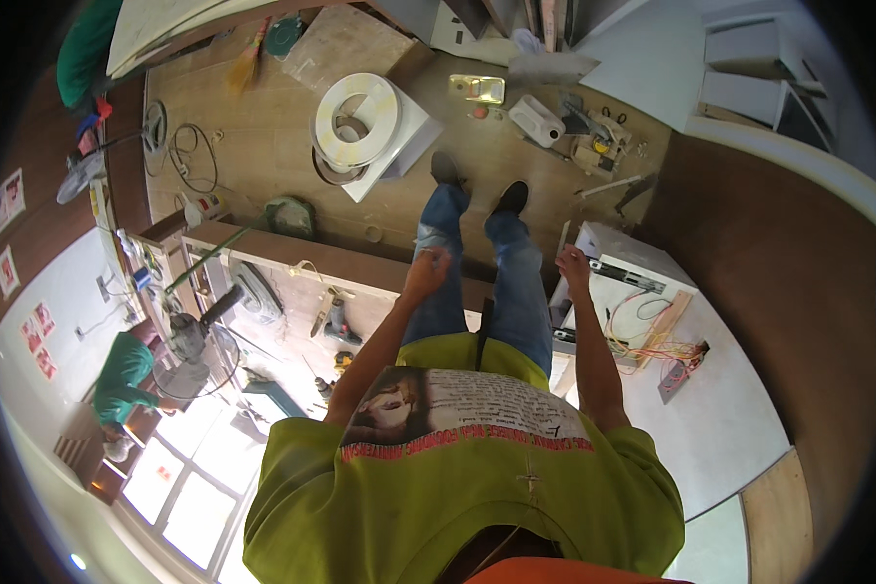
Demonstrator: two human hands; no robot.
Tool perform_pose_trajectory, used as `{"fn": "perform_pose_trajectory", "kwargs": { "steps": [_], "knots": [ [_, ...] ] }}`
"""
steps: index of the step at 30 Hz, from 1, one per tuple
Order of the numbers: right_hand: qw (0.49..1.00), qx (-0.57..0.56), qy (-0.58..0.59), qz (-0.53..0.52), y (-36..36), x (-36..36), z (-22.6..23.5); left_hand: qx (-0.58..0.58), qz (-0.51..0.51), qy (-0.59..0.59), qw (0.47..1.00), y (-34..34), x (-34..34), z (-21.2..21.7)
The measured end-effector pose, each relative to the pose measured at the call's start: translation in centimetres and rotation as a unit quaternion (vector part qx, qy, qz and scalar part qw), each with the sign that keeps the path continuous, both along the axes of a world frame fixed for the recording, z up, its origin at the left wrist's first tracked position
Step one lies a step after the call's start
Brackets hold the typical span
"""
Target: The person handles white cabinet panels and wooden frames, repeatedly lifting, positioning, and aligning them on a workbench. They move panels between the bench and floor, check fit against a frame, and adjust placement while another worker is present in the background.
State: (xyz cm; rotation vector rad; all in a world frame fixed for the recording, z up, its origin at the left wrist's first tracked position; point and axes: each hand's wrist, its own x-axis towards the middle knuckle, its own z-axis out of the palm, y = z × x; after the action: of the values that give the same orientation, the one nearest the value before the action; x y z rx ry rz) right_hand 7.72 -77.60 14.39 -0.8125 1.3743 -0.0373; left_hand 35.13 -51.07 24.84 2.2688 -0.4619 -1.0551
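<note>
My left hand [427, 272] hovers over my left thigh with its fingers curled in; whatever it may hold is too small to make out. On the other side, my right hand [573, 266] pinches a thin pale strip [565, 235] that points away from me. This hand is beside a white cabinet box [618, 243]. A black and metal drawer slide [629, 276] runs along the box, and loose coloured wires [657, 352] lie on the white panel nearby.
Ahead on the floor are rolls of white edging [358, 119], a white jug [535, 121] and a dustpan [290, 218]. To my left, a workbench holds a drill [339, 323] and a standing fan [193, 341]. A person in green [122, 380] works farther left.
</note>
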Motion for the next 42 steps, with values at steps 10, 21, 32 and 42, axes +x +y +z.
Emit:
{"fn": "perform_pose_trajectory", "kwargs": {
  "steps": [10,21,32,42],
  "knots": [
    [0.996,0.012,-0.053,0.075,1.9,5.8,4.3,-0.053,0.119,0.048,0.99,7.6,2.9,1.6],
    [0.957,-0.151,0.01,0.247,2.7,12.2,6.5,-0.075,0.22,0.094,0.968,18.5,7.6,2.1],
    [0.968,-0.196,0.042,0.149,0.6,22.9,-4.1,0.016,-0.096,0.032,0.995,25.1,9.1,-2.5],
    [0.959,-0.272,-0.019,0.082,-10.0,36.4,-11.8,0.102,0.22,0.28,0.929,16.6,15.0,4.8]
  ]
}}
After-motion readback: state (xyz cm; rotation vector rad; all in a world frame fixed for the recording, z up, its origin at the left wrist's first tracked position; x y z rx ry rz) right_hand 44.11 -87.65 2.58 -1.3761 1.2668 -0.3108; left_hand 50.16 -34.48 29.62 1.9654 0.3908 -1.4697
